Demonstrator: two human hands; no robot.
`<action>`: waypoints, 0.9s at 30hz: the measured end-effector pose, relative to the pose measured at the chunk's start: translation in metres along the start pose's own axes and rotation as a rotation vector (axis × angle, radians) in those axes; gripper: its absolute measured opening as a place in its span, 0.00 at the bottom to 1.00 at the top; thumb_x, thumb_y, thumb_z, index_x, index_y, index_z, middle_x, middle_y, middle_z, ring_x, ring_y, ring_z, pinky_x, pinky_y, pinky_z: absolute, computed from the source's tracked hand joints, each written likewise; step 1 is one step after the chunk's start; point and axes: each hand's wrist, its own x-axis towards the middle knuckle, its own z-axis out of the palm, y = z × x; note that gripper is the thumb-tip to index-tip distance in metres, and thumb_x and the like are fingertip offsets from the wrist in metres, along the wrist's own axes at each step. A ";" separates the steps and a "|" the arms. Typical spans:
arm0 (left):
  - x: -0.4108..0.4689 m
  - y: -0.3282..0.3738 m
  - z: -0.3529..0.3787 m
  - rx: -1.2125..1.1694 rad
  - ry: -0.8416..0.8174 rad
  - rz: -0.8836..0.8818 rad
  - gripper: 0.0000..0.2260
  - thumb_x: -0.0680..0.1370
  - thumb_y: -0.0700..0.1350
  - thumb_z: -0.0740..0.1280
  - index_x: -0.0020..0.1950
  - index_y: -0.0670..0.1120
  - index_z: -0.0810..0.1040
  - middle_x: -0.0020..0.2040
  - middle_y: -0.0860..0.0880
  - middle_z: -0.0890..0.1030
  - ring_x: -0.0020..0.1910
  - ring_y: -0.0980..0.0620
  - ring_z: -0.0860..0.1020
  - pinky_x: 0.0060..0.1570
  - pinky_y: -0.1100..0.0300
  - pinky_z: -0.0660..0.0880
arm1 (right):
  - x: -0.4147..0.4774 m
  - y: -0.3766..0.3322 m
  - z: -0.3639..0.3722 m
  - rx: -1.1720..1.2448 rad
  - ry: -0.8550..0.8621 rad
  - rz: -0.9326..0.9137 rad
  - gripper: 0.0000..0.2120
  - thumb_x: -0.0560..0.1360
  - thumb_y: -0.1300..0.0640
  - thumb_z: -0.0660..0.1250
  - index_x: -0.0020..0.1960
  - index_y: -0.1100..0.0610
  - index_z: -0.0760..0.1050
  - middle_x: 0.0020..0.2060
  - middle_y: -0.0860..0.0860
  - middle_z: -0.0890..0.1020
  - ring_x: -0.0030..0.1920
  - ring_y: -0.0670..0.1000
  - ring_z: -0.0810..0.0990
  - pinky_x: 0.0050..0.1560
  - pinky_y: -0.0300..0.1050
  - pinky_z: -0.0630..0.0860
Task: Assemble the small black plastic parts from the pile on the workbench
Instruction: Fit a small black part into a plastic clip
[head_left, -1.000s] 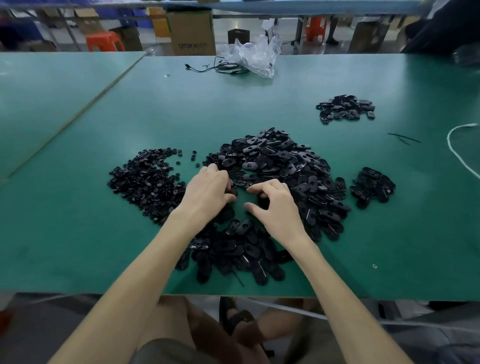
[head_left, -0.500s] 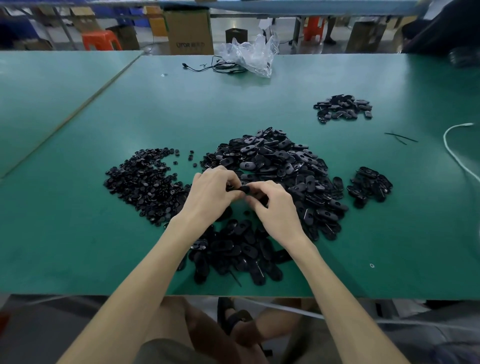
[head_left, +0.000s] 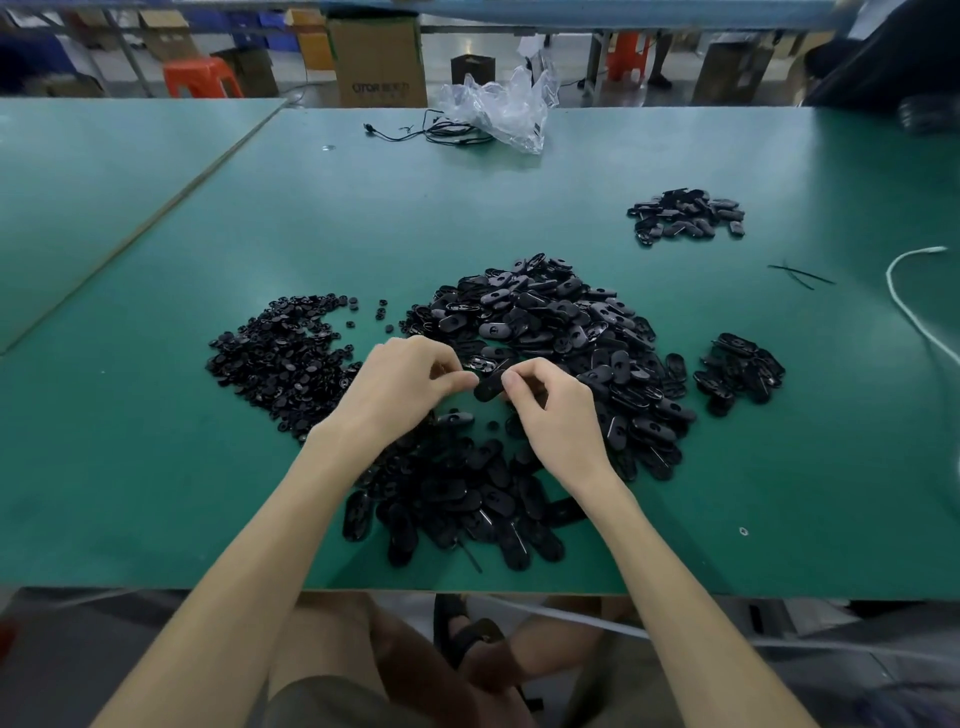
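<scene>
A big pile of black oval plastic shells (head_left: 545, 327) lies in the middle of the green workbench (head_left: 519, 208). A pile of smaller black parts (head_left: 280, 353) lies to its left. More oval shells (head_left: 457, 499) lie near the front edge, under my wrists. My left hand (head_left: 400, 389) and my right hand (head_left: 550, 410) meet just above the table. Between their fingertips they pinch one black oval shell (head_left: 488, 387). Whether a small part is in my left fingers is hidden.
A small heap of black parts (head_left: 737, 369) lies to the right, another heap (head_left: 685, 215) farther back right. A clear plastic bag (head_left: 498, 109) and a black cable (head_left: 415, 132) lie at the far edge. A white cord (head_left: 914, 306) curls at the right. Cardboard boxes stand beyond.
My hands lifted from the pile, came together, and now hold one oval shell between their fingertips; the shell has tilted slightly since half a second ago.
</scene>
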 end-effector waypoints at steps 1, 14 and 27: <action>0.001 -0.003 -0.004 -0.020 0.021 -0.013 0.07 0.79 0.54 0.73 0.44 0.52 0.84 0.38 0.57 0.82 0.38 0.59 0.78 0.40 0.62 0.71 | 0.000 0.000 0.000 0.009 0.004 0.006 0.07 0.84 0.51 0.67 0.51 0.51 0.82 0.44 0.45 0.84 0.47 0.48 0.81 0.50 0.46 0.77; 0.021 -0.056 -0.012 0.137 0.086 -0.264 0.06 0.78 0.47 0.75 0.44 0.52 0.80 0.43 0.54 0.80 0.49 0.49 0.77 0.60 0.51 0.66 | 0.000 -0.001 0.000 -0.011 0.011 0.020 0.07 0.84 0.51 0.67 0.51 0.51 0.82 0.42 0.46 0.85 0.44 0.47 0.82 0.49 0.49 0.80; 0.024 -0.062 -0.009 0.083 0.100 -0.342 0.00 0.82 0.43 0.70 0.52 0.47 0.81 0.47 0.50 0.82 0.50 0.47 0.72 0.66 0.46 0.59 | -0.002 -0.004 -0.001 -0.032 0.012 0.019 0.07 0.84 0.52 0.68 0.51 0.53 0.82 0.41 0.46 0.84 0.42 0.46 0.81 0.47 0.44 0.78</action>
